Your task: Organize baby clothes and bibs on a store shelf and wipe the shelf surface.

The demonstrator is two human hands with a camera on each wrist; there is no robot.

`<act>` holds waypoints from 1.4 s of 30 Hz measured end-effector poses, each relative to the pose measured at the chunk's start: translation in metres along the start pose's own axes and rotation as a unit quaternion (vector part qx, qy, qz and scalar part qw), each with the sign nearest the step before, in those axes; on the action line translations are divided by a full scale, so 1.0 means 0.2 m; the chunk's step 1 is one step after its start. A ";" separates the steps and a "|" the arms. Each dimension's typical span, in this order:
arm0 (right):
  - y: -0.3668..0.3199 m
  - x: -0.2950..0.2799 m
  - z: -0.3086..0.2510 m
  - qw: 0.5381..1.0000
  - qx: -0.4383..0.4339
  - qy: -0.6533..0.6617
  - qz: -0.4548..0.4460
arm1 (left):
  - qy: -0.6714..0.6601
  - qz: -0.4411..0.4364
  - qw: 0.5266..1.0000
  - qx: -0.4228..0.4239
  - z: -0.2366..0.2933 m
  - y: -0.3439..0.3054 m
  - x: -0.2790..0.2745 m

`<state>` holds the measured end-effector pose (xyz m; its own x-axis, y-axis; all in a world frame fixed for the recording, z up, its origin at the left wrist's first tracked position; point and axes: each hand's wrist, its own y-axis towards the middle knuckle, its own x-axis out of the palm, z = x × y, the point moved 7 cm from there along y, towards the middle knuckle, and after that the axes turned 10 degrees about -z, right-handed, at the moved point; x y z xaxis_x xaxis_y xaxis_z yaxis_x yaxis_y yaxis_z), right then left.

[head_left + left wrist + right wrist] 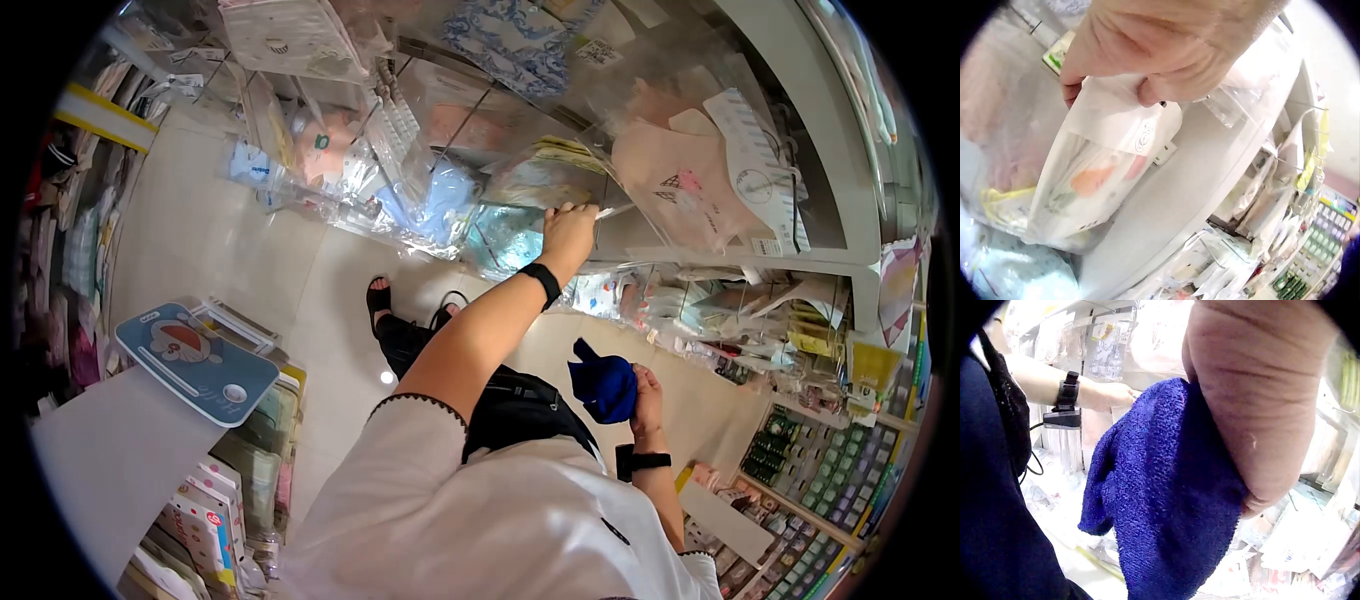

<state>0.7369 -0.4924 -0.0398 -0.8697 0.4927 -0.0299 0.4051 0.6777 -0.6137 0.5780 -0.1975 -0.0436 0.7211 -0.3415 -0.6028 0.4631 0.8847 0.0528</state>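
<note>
My left hand (570,238) is raised to the hanging goods. In the left wrist view this hand (1166,50) pinches the white top of a clear package (1092,178) with an orange print, thumb on one side and fingers on the other. Pale blue bagged goods (505,235) hang just beside it in the head view. Lower down, my right hand (648,400) grips a bunched dark blue cloth (604,388). The right wrist view shows the cloth (1160,487) hanging from the right hand (1260,394), whose fingertips are mostly hidden.
Bagged goods on hooks surround the grey shelf edge (840,170), including a pink item (680,170). A blue folding table (195,362) stands at the left above boxed goods. Racks of small items (825,465) stand at the lower right. Pale floor (330,350) lies between.
</note>
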 end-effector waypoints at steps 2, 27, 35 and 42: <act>0.03 0.02 0.00 0.999 -0.008 0.009 -0.033 | 0.023 -0.009 0.998 0.053 0.03 -0.08 -0.08; -0.01 0.16 0.04 0.985 -0.111 0.128 0.025 | -0.100 -0.291 0.949 -0.069 -0.05 -0.57 -0.14; -0.51 1.00 -0.47 0.800 -0.494 -0.337 -0.031 | -0.289 -0.223 0.928 -0.079 0.28 -0.96 -0.29; -0.39 1.17 -0.23 0.950 -0.255 0.031 -0.175 | -0.133 -0.143 0.974 -0.113 0.33 -1.39 -0.62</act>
<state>0.5138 -0.4047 0.0365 -0.9644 0.2086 0.1627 0.1914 0.9747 -0.1152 0.3946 -0.4219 0.0682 0.7019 -0.6271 -0.3377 0.5602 0.7789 -0.2821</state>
